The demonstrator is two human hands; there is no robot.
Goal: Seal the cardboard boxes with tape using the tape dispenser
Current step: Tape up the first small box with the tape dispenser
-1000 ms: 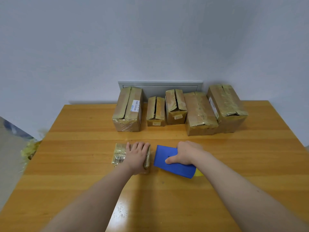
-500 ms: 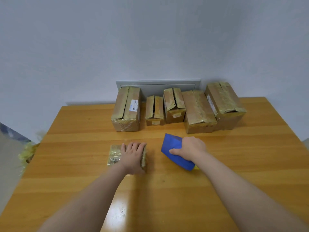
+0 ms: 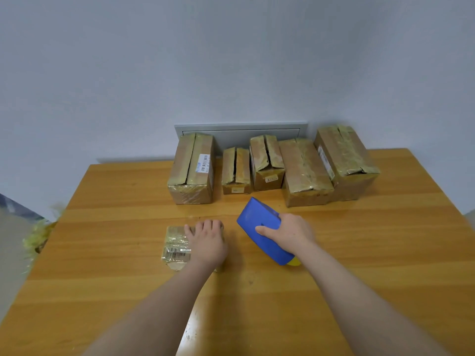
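A small flat cardboard box (image 3: 175,246), wrapped in shiny tape and bearing a barcode label, lies on the wooden table (image 3: 359,253). My left hand (image 3: 207,240) rests on its right half, fingers curled over the far edge. To the right, my right hand (image 3: 289,233) grips the blue tape dispenser (image 3: 259,223), which is lifted and tilted, its front end raised toward the back. A bit of yellow shows at its near end. Several larger taped cardboard boxes stand in a row at the back, among them a tall one (image 3: 192,170) at the left.
The row of boxes runs along the table's far edge against a grey wall panel (image 3: 239,131). Some yellowish crumpled material (image 3: 38,235) sits beyond the table's left edge. Bare wood lies in front of my arms and to the right.
My right hand has lifted the blue dispenser off the table, turned it and carried it slightly back and right. My left hand stays on the small box.
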